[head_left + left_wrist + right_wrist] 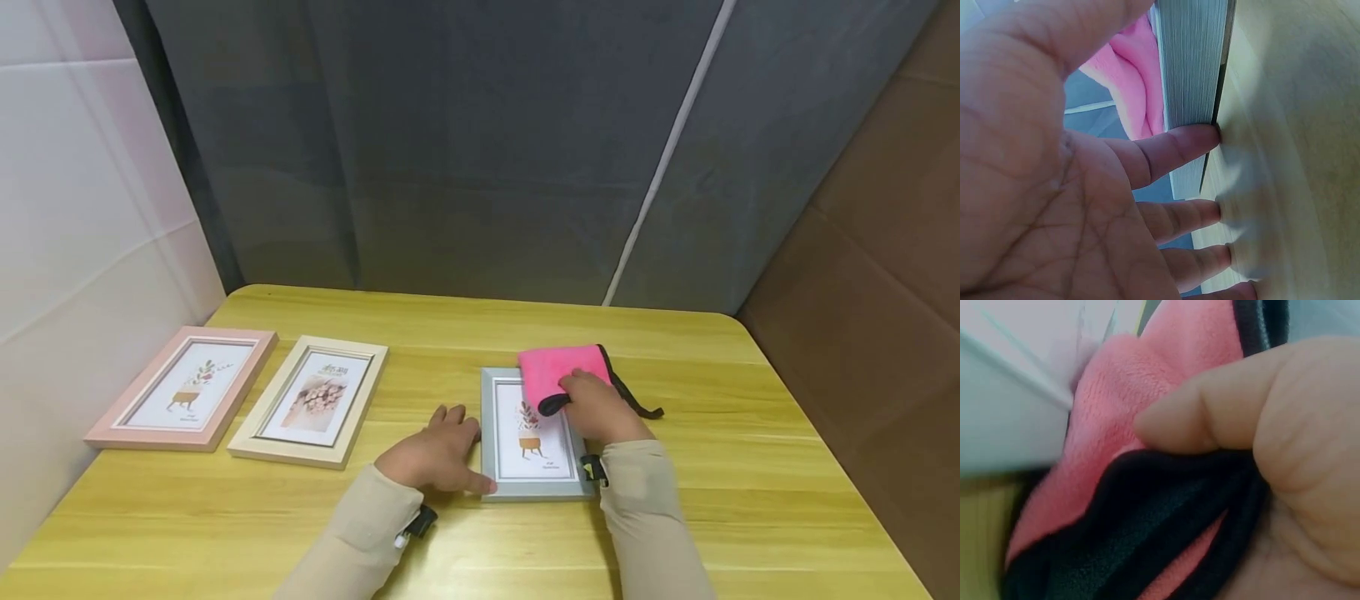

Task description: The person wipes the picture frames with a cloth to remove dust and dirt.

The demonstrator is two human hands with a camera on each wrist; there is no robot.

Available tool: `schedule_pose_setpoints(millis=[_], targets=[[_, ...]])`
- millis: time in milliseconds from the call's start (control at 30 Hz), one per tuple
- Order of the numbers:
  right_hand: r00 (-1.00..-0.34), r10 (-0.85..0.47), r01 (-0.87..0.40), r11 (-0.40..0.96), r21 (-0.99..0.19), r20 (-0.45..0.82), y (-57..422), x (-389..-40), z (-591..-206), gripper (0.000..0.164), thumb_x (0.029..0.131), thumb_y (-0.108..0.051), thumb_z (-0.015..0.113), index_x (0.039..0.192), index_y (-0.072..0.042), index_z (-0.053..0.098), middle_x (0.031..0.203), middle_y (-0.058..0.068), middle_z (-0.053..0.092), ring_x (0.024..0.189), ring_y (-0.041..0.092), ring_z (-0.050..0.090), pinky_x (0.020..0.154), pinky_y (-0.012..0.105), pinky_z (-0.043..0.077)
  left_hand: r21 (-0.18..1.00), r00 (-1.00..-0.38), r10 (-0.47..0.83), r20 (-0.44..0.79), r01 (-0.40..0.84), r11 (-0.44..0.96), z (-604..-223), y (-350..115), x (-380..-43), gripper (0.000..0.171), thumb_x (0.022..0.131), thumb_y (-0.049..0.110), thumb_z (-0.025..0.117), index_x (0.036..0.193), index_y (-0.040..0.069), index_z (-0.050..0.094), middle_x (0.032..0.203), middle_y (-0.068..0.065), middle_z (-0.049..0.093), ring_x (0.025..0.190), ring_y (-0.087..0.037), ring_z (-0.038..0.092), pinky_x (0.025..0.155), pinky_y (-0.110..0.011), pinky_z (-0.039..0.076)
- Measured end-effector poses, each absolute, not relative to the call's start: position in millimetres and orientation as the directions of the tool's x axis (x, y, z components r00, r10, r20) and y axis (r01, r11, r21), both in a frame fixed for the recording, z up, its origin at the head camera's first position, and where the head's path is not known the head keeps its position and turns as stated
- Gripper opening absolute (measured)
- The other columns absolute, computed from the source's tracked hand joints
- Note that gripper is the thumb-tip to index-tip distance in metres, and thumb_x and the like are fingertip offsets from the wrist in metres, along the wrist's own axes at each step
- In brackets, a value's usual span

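A grey-blue picture frame lies face up on the table, its print of a potted plant showing. My left hand is at its left side, fingers fairly straight; the thumb touches the lower left corner. In the left wrist view, the index finger rests against the frame's side, with fingertips down on the wood. A folded pink cloth with black edging covers the frame's upper right part. My right hand grips this cloth, the thumb pressing on its pink pile. The right hand's other fingers are hidden.
To the left lie a pink picture frame and a cream picture frame, both face up. The wood-grain table ends at a dark grey curtain behind. A white panel stands left, a brown one right.
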State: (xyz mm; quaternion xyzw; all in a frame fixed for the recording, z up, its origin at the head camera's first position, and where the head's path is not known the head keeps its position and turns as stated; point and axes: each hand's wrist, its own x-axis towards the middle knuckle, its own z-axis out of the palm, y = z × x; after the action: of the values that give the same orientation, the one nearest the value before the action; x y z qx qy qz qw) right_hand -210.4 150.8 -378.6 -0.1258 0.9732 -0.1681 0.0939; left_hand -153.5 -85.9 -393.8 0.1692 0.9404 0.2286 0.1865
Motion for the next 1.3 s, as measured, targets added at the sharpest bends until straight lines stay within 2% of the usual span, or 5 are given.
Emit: schedule_pose_setpoints(millis=[400, 633, 733, 867, 1300], targets=[[-0.836, -0.539, -0.451, 0.781, -0.432, -0.104, 104.6, -199.6, -380.6, 0.058, 0.085, 0.008, 0.053, 0.141, -0.005, 0.055, 0.15, 0.019, 0.044, 0.141, 0.034, 0.036, 0.115, 0.046, 0.028, 0.485, -0.871, 0.418, -0.26, 0.256, 0.836, -393.8, -87.3, -154.7, 0.094, 0.074, 0.052, 0.083, 0.145, 0.001, 0.046, 0.154, -0.024, 0.032, 0.143, -0.048, 0.021, 0.11, -0.06, 0.03], [-0.864, -0.489, -0.41, 0.819, -0.4, -0.116, 115.5, -201.1, -380.3, 0.049, 0.086, 0.004, 0.059, 0.135, -0.002, 0.06, 0.147, 0.019, 0.048, 0.14, 0.034, 0.038, 0.115, 0.046, 0.029, 0.496, -0.867, 0.428, -0.256, 0.262, 0.828, -392.8, -87.6, -154.1, 0.08, 0.075, 0.049, 0.083, 0.133, 0.002, 0.055, 0.153, -0.026, 0.032, 0.142, -0.051, 0.021, 0.109, -0.061, 0.03], [-0.899, -0.425, -0.367, 0.862, -0.35, -0.106, 126.1, -202.8, -377.4, 0.037, 0.092, 0.0, 0.058, 0.128, 0.001, 0.064, 0.136, 0.019, 0.057, 0.132, 0.036, 0.047, 0.111, 0.047, 0.035, 0.507, -0.868, 0.427, -0.254, 0.256, 0.823, -391.3, -87.3, -153.3, 0.07, 0.075, 0.047, 0.084, 0.123, 0.004, 0.059, 0.151, -0.027, 0.033, 0.141, -0.052, 0.022, 0.108, -0.062, 0.031], [-0.936, -0.336, -0.292, 0.907, -0.303, -0.102, 138.7, -204.5, -372.9, 0.032, 0.092, 0.0, 0.054, 0.122, 0.001, 0.067, 0.121, 0.017, 0.064, 0.118, 0.037, 0.056, 0.104, 0.05, 0.042, 0.511, -0.868, 0.422, -0.261, 0.247, 0.823, -390.3, -87.2, -152.4, 0.07, 0.075, 0.046, 0.084, 0.125, 0.004, 0.059, 0.152, -0.027, 0.032, 0.142, -0.051, 0.02, 0.109, -0.064, 0.03], [-0.888, -0.451, -0.392, 0.845, -0.362, -0.091, 115.1, -203.2, -381.8, 0.052, 0.087, 0.004, 0.055, 0.138, -0.002, 0.057, 0.148, 0.023, 0.045, 0.139, 0.042, 0.037, 0.114, 0.052, 0.029, 0.481, -0.869, 0.419, -0.263, 0.258, 0.838, -389.4, -85.6, -152.9, 0.08, 0.076, 0.049, 0.083, 0.133, 0.001, 0.055, 0.152, -0.027, 0.032, 0.141, -0.051, 0.022, 0.108, -0.062, 0.031]])
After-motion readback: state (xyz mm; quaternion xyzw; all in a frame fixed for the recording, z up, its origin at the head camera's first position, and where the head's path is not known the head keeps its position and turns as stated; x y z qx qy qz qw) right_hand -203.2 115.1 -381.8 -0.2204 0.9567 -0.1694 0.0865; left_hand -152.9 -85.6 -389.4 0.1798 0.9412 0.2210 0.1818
